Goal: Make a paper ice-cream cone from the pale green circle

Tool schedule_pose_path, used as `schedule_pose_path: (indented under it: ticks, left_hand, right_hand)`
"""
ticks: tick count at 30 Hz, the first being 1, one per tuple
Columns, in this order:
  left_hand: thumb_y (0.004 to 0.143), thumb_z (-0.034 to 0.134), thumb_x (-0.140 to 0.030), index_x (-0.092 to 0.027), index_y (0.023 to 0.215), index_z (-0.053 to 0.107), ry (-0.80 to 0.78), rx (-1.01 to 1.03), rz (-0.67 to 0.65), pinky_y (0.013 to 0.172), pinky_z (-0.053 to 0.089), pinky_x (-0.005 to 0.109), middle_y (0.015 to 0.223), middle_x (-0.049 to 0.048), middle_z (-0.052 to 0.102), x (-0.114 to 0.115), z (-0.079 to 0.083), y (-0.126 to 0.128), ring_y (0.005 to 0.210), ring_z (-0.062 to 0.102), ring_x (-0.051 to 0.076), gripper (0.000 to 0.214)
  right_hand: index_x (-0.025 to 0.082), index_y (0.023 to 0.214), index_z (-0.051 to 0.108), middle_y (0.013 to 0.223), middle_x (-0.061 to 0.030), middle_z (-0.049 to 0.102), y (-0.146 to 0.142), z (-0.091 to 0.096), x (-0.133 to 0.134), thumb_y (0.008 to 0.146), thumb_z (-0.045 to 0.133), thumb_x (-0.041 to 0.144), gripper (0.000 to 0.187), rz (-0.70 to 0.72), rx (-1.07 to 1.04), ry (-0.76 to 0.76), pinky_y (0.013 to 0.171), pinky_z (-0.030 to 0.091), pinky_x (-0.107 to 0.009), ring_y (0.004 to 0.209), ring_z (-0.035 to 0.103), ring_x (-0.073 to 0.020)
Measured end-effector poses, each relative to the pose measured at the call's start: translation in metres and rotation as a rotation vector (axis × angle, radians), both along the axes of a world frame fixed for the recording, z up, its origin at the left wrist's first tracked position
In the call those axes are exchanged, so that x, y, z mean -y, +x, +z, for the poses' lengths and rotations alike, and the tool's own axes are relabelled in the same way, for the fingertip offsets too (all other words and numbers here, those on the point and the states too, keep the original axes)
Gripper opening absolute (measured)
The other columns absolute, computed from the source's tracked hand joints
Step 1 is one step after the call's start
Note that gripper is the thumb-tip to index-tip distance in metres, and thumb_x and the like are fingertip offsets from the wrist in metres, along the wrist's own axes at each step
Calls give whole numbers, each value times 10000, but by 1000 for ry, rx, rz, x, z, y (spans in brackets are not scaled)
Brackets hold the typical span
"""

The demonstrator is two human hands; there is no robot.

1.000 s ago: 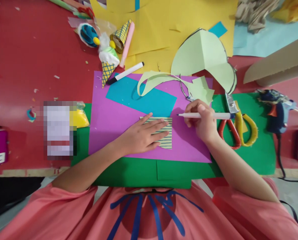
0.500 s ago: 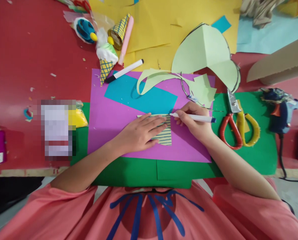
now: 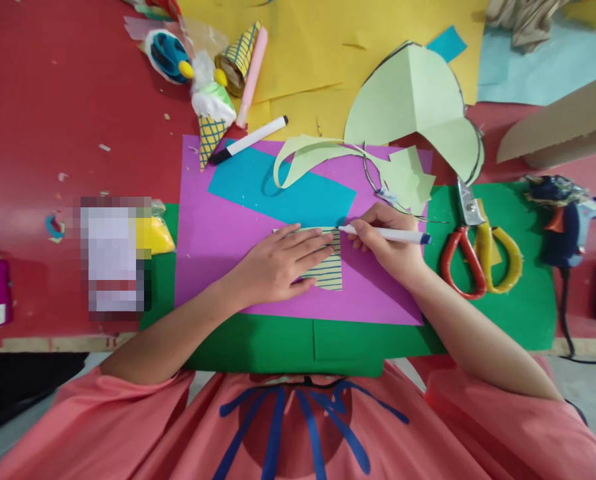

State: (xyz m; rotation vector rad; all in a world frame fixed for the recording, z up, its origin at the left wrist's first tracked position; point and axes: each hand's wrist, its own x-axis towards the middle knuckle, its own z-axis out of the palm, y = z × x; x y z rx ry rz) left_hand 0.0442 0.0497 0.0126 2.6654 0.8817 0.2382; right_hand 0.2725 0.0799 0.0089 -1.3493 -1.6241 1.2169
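Note:
My left hand (image 3: 283, 265) lies flat, fingers stretched out, over a small pale green piece of paper (image 3: 331, 272) ruled with dark blue lines. It covers the paper's left part. Pinched in my right hand (image 3: 391, 243) is a white marker (image 3: 401, 235) with a dark blue end, its tip at the paper's upper right corner. Beneath lies a purple sheet (image 3: 218, 267). A blue paper piece (image 3: 278, 193) rests just above the lined paper, and a curled pale green strip (image 3: 313, 155) partly overlaps it.
Scissors (image 3: 471, 213) with red and yellow handles lie on a green sheet (image 3: 518, 267) to the right, near a glue gun (image 3: 565, 230). Behind are a white marker with black ends (image 3: 251, 140), paper ice-cream cones (image 3: 213, 120) and a folded pale green cutout (image 3: 408, 93).
Hardly anything differs. Both hands keep their places, with the marker tip still at the lined paper's top right corner; the view has shifted very slightly.

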Motion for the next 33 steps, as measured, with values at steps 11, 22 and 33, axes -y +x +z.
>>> schedule_pose_path:
  ticks: [11, 22, 33]
  left_hand:
    - [928, 487, -331, -174, 1392, 434, -8, -20, 3, 1157, 272, 436, 1470, 57, 441, 0, 0, 0, 1360, 385, 226, 493]
    - [930, 481, -333, -174, 1399, 427, -2, -20, 6, 1157, 274, 433, 1468, 58, 443, 0, 0, 0, 1355, 394, 229, 499]
    - [934, 476, -335, -178, 1402, 423, -3, -16, 5, 1157, 268, 430, 1464, 65, 447, 0, 1, 0, 1355, 394, 231, 496]
  right_hand:
    - [176, 672, 558, 536, 8, 591, 0, -1, 0, 835, 589, 262, 187, -1, 46, 3, 457, 386, -256, 463, 519, -109]
    - [182, 627, 534, 519, 11, 570, 1, -3, -1, 827, 590, 265, 224, 27, 30, 0, 466, 371, -255, 472, 503, -108]
    - [175, 616, 545, 551, 10, 577, 2, -2, -1, 808, 581, 226, 202, 66, 61, 20, 471, 355, -249, 490, 495, -99]
